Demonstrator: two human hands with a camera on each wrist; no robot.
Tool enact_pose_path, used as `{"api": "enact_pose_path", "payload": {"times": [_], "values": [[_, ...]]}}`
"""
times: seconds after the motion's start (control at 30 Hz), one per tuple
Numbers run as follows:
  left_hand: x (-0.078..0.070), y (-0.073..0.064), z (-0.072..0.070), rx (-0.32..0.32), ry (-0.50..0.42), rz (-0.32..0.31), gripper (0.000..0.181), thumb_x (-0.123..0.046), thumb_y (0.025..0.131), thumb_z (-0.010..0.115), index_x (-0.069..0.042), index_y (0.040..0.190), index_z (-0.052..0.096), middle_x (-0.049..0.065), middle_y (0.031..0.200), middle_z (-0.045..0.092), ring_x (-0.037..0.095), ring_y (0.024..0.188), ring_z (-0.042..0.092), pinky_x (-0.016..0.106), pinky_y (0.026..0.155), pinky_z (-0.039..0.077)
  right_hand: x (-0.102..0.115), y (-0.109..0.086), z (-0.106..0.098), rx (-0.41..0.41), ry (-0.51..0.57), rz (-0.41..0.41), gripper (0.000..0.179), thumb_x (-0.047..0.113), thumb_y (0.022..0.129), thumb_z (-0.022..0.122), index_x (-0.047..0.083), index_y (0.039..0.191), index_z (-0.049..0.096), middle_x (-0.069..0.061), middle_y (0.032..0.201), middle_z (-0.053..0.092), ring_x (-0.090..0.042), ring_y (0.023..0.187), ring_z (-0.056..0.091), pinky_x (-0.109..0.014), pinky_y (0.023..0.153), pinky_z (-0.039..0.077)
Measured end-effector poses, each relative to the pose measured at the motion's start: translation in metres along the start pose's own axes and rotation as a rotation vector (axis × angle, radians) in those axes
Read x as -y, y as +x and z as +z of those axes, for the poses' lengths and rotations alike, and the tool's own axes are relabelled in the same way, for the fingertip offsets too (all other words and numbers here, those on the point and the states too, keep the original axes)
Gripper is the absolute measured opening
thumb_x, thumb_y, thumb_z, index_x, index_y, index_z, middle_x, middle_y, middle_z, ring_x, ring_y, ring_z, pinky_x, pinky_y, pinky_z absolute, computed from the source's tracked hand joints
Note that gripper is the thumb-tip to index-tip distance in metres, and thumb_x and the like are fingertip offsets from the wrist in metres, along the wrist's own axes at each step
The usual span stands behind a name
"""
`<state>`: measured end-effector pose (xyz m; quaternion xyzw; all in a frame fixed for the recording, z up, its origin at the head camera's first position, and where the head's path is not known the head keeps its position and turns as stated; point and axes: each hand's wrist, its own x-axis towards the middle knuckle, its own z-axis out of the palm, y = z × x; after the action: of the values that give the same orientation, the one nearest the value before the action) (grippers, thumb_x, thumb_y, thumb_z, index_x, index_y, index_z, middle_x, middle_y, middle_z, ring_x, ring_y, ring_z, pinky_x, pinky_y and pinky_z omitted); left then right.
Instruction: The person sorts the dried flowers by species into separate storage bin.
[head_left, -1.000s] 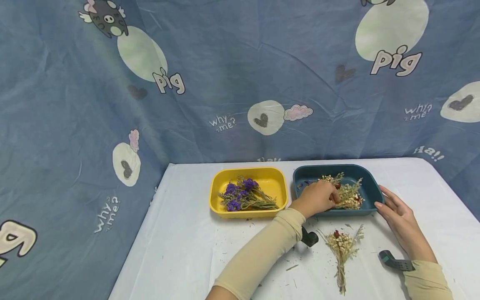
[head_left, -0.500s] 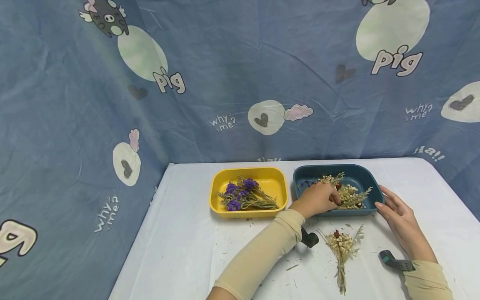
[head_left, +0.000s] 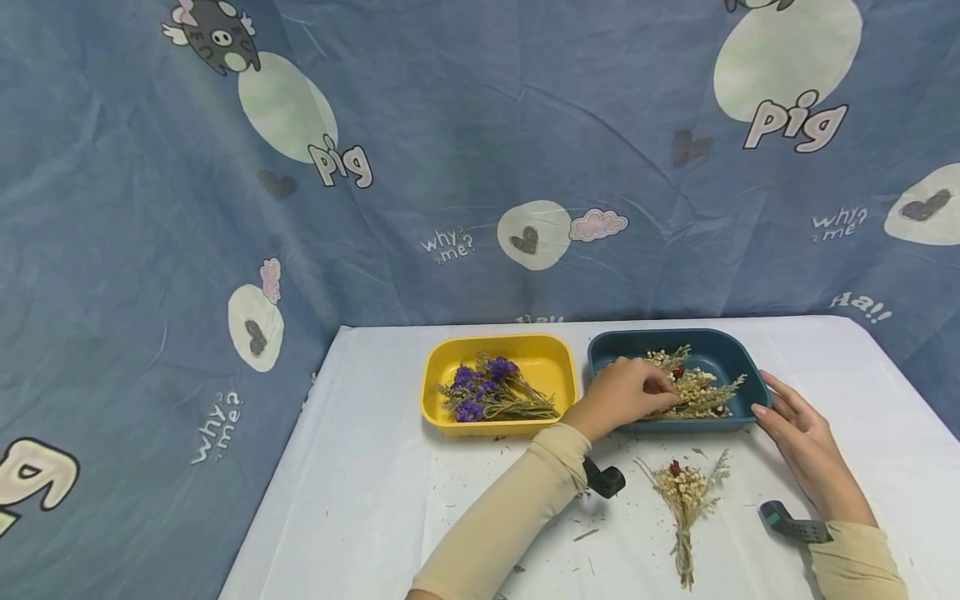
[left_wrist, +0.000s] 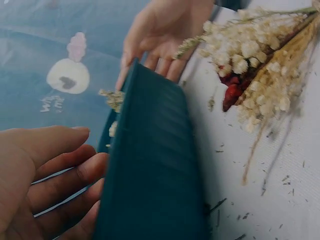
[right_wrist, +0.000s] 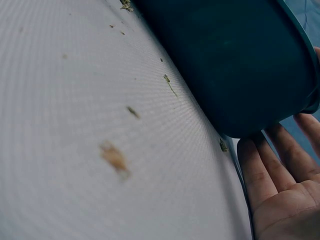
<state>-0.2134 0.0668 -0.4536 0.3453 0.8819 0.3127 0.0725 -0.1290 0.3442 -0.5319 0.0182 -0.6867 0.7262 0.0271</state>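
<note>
My left hand [head_left: 626, 392] is over the left part of the dark teal tray [head_left: 637, 427], near a dried flower bunch [head_left: 701, 393] of cream blossoms, red buds and pale grassy sprigs. In the left wrist view, the thumb and loosely bent fingers [left_wrist: 60, 180] stand apart at the tray's rim, holding nothing. At the tray's right end rests my right hand [head_left: 798, 442], its extended fingers [right_wrist: 290, 150] touching the outer wall. On the white cloth in front lies a tied bouquet [head_left: 684, 508] of cream dried flowers with a red bud.
A yellow tray [head_left: 435, 417] with purple dried flowers [head_left: 480, 387] stands left of the teal one. Bits of stem and leaf litter the white tablecloth [head_left: 375, 500]. Behind the table hangs a blue printed curtain [head_left: 420, 150].
The cream bunch in the teal tray shifted right between the two earlier frames. Since then my left hand has drawn slightly left, its fingers loosening. The right hand stays at the tray's end.
</note>
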Motion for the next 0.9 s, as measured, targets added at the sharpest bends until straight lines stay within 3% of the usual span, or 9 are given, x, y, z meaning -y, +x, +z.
{"api": "enact_pose_path", "payload": {"times": [0.27, 0.53, 0.9], "values": [[0.001, -0.012, -0.008, -0.045, -0.073, -0.009, 0.014, -0.03, 0.1, 0.071, -0.021, 0.102, 0.081, -0.017, 0.086, 0.073, -0.011, 0.071, 0.058, 0.005, 0.067, 0.048, 0.0, 0.0, -0.001, 0.0, 0.001, -0.008, 0.066, 0.007, 0.106, 0.055, 0.019, 0.165, 0.028, 0.015, 0.138, 0.052, 0.014, 0.12, 0.057, 0.001, 0.093, 0.048], [-0.003, -0.028, -0.012, -0.122, -0.125, 0.024, 0.015, -0.03, 0.101, 0.069, -0.021, 0.101, 0.079, -0.016, 0.086, 0.073, -0.011, 0.075, 0.058, 0.004, 0.07, 0.048, 0.001, 0.0, 0.0, 0.003, 0.011, -0.008, 0.066, 0.006, 0.106, 0.055, 0.019, 0.165, 0.028, 0.015, 0.137, 0.051, 0.015, 0.119, 0.057, 0.001, 0.093, 0.049], [-0.014, -0.063, 0.001, -0.151, -0.191, 0.064, 0.016, -0.032, 0.102, 0.067, -0.022, 0.096, 0.078, -0.017, 0.085, 0.072, -0.015, 0.077, 0.054, 0.002, 0.072, 0.048, 0.001, -0.001, 0.0, 0.014, 0.012, -0.014, 0.066, 0.005, 0.106, 0.054, 0.019, 0.165, 0.028, 0.017, 0.136, 0.052, 0.014, 0.119, 0.057, 0.0, 0.093, 0.049]]}}
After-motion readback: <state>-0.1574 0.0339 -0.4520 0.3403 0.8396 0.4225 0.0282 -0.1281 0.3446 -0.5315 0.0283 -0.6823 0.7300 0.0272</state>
